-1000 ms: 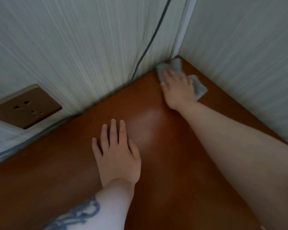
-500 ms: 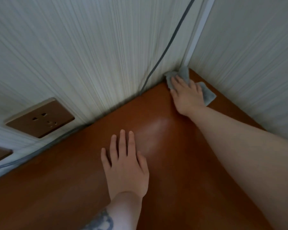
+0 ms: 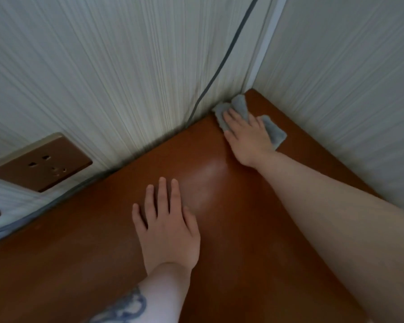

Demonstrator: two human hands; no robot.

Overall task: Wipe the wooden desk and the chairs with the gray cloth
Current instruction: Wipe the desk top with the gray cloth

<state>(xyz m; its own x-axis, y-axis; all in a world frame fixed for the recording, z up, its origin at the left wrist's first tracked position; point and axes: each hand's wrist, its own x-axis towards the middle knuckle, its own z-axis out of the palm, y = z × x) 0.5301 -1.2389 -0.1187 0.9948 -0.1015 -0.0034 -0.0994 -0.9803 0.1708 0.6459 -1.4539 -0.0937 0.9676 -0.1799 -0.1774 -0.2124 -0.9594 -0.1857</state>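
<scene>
The reddish-brown wooden desk (image 3: 231,229) fills the lower part of the head view and runs into a wall corner at the upper right. The gray cloth (image 3: 274,134) lies flat on the desk in that corner. My right hand (image 3: 248,136) presses down on the cloth with fingers spread, covering its middle. My left hand (image 3: 167,227) rests palm down on the bare desk nearer to me, fingers apart, holding nothing. No chair is in view.
Pale striped walls (image 3: 126,78) enclose the desk on the far and right sides. A dark cable (image 3: 222,64) runs down the wall to the desk's back edge. A brown wall socket (image 3: 40,163) sits at the left, with another cable (image 3: 28,220) along the edge.
My right hand and the cloth stay in the corner, with only a small shift. The camera view has moved slightly. My left hand has stayed planted on the desk.
</scene>
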